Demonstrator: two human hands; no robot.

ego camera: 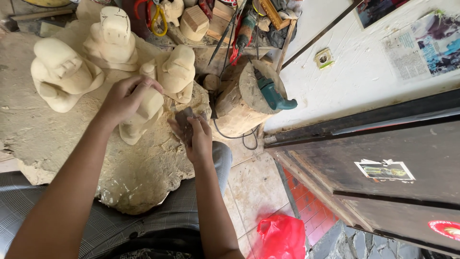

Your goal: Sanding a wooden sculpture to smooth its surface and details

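My left hand [123, 100] grips the top of a pale carved wooden figure [142, 116] that stands on a big rough wood slab [57, 144] across my lap. My right hand [196, 139] holds a dark brown piece of sandpaper [184, 123] just to the right of the figure's side. Three more pale carved figures stand behind it: one at the far left [61, 73], one at the back [112, 39] and one just behind my left hand [177, 72].
A round log stump [242, 103] with a teal power tool [271, 93] on it stands to the right. Hand tools and wood blocks [194, 21] lie at the back. A dark wooden door [383, 168] is at right, and a red plastic bag [282, 237] lies on the tiled floor.
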